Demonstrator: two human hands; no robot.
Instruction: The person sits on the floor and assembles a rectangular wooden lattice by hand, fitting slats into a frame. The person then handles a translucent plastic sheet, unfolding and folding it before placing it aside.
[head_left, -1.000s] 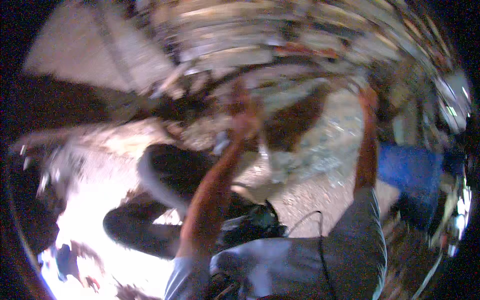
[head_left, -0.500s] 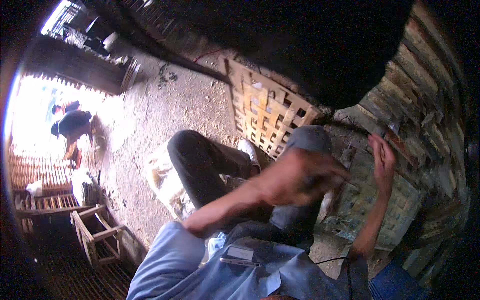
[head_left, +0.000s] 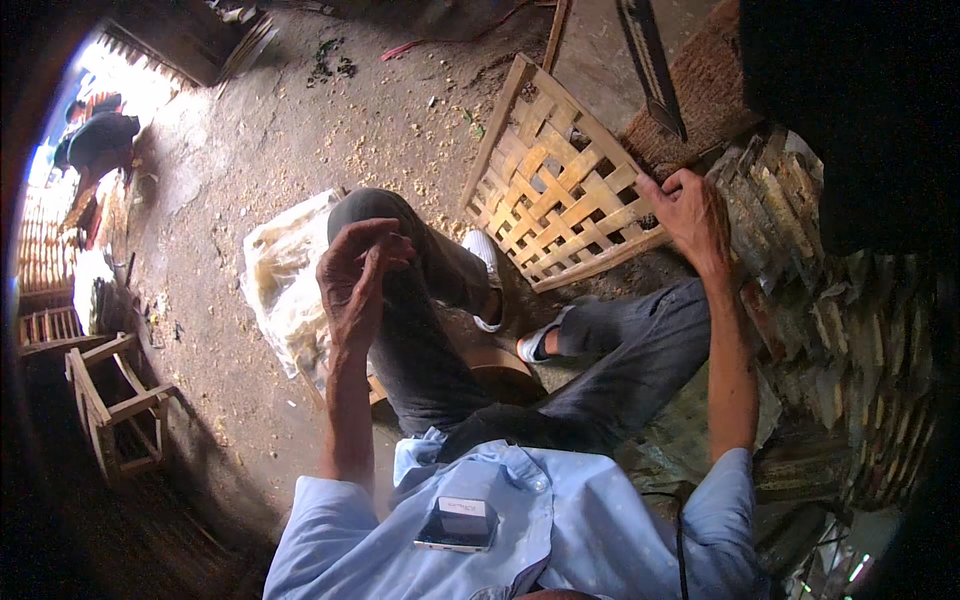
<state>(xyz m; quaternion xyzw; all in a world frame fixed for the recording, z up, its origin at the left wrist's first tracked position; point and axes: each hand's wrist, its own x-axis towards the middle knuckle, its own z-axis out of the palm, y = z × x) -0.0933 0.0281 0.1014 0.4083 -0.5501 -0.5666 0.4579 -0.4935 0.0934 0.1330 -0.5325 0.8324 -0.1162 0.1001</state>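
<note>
A woven bamboo panel point(head_left: 572, 190) with a light wooden border leans at a slant in front of my feet. Its right edge is in my right hand point(head_left: 692, 218), with the thumb and fingers closed round the border. Over my left knee is my left hand point(head_left: 352, 275), its fingers curled in toward the thumb; whatever may be in them cannot be made out. The left hand stays apart from the panel.
Stacked bamboo sheets point(head_left: 850, 370) rise on the right. Clear plastic sheeting point(head_left: 285, 270) lies left of my knee. A wooden stool frame point(head_left: 120, 410) stands farther left. Beyond the panel lies a dark long blade-like tool point(head_left: 655, 85). Another person point(head_left: 100, 140) bends at far left.
My right hand has come forward from the right side onto the panel's edge. My left hand has drawn back left from across my body to over the knee. The view has shifted.
</note>
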